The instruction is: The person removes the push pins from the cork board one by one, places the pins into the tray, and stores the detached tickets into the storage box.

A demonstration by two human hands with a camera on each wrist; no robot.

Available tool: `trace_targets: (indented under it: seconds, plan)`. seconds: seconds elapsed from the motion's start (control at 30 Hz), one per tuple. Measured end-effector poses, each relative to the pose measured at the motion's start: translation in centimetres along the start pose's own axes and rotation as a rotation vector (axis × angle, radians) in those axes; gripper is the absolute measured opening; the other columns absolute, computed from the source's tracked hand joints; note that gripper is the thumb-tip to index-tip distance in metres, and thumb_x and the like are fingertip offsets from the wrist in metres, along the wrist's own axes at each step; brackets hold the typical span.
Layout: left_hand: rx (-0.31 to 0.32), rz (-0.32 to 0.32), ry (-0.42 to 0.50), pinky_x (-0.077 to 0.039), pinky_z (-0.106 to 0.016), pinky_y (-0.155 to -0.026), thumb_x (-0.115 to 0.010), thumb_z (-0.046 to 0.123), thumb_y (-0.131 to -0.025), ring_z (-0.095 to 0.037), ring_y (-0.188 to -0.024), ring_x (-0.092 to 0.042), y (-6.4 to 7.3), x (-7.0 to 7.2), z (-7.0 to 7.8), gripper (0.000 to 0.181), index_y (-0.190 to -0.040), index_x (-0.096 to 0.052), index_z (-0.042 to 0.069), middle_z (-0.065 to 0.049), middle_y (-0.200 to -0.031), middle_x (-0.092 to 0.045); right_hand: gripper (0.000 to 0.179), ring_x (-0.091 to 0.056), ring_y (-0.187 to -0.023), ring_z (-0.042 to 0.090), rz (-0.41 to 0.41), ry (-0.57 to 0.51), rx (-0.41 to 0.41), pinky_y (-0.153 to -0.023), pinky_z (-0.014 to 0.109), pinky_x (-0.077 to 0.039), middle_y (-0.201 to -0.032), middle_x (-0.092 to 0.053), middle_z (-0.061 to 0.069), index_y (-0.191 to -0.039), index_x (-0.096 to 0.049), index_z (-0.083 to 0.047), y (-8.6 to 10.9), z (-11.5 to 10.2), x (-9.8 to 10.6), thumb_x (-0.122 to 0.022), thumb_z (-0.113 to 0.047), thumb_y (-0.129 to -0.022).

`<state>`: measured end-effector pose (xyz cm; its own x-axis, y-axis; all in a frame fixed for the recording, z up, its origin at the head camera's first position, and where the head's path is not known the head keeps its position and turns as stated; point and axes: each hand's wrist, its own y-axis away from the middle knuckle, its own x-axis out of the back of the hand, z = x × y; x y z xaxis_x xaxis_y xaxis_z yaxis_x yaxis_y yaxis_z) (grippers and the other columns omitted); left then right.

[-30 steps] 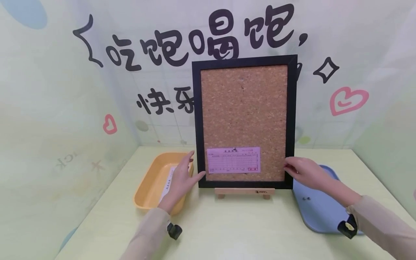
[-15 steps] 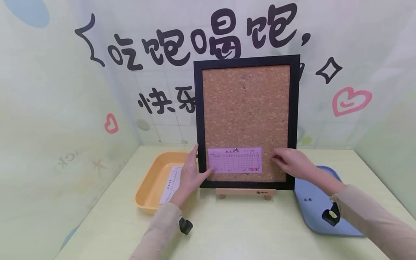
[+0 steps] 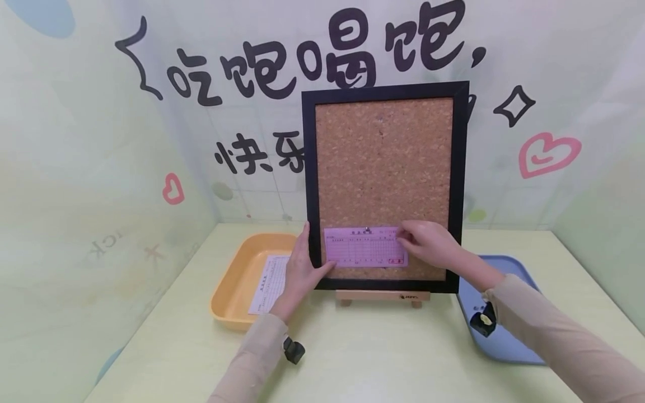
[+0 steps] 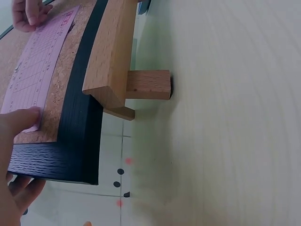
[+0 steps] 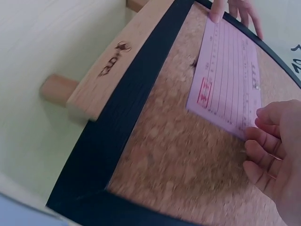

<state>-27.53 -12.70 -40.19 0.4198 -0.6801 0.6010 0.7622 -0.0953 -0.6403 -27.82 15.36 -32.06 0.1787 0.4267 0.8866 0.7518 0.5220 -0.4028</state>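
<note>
A black-framed corkboard (image 3: 383, 162) stands upright on a small wooden easel (image 3: 383, 295). Low on the cork hangs a pink printed form slip (image 3: 363, 246), with a small pushpin (image 3: 367, 229) at the middle of its top edge. My left hand (image 3: 302, 266) grips the board's lower left side, thumb on the slip's lower left corner and fingers behind the frame. At the slip's upper right corner is my right hand (image 3: 430, 243), its fingers curled and thumb and forefinger tips close together. Whether anything sits between those tips is hidden, also in the right wrist view.
An orange tray (image 3: 227, 280) holding a printed paper (image 3: 269, 282) stands left of the board. On the right a blue tray (image 3: 509, 341) lies partly under the right forearm, with small dark pins (image 3: 476, 308) on it. A printed backdrop rises behind.
My right hand has moved left from the frame's right side, across the cork to the slip's upper right corner. My left hand has closed in on the frame, its thumb now on the slip.
</note>
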Motion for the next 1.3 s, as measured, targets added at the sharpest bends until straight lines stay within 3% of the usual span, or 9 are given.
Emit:
trace_targets:
  seconds: [0.3,0.57,1.3]
  plan:
    - [0.007,-0.013,0.028,-0.033,-0.038,-0.102,-0.079,0.019,-0.07,-0.026,-0.128,-0.035,0.1,0.1,0.1,0.104,-0.147,-0.009,0.015,-0.013,-0.143,-0.032,0.007,-0.051,-0.06,0.01,0.014,-0.024,0.0,-0.056,0.024,-0.048,-0.077,-0.064,0.002,-0.089,-0.062,-0.006,-1.9,-1.6,-0.8,-0.062,-0.011,-0.084]
    - [0.031,-0.03,0.041,-0.032,-0.038,-0.103,-0.077,0.02,-0.071,-0.025,-0.129,-0.034,0.1,0.2,0.2,0.103,-0.147,-0.008,0.016,-0.012,-0.143,-0.032,0.01,-0.062,-0.07,0.014,0.066,-0.041,0.017,-0.062,0.029,-0.052,-0.083,-0.067,0.007,-0.092,-0.064,-0.005,-3.4,-2.6,-1.5,-0.062,-0.01,-0.084]
    - [0.045,-0.047,0.054,-0.035,-0.039,-0.101,-0.078,0.019,-0.071,-0.027,-0.125,-0.038,0.1,0.4,0.4,0.103,-0.147,-0.009,0.015,-0.015,-0.14,-0.035,0.004,-0.048,-0.054,0.009,0.223,0.059,0.039,-0.046,0.022,-0.041,-0.07,-0.062,0.003,-0.081,-0.061,-0.006,-3.9,-2.9,-3.7,-0.065,-0.005,-0.08]
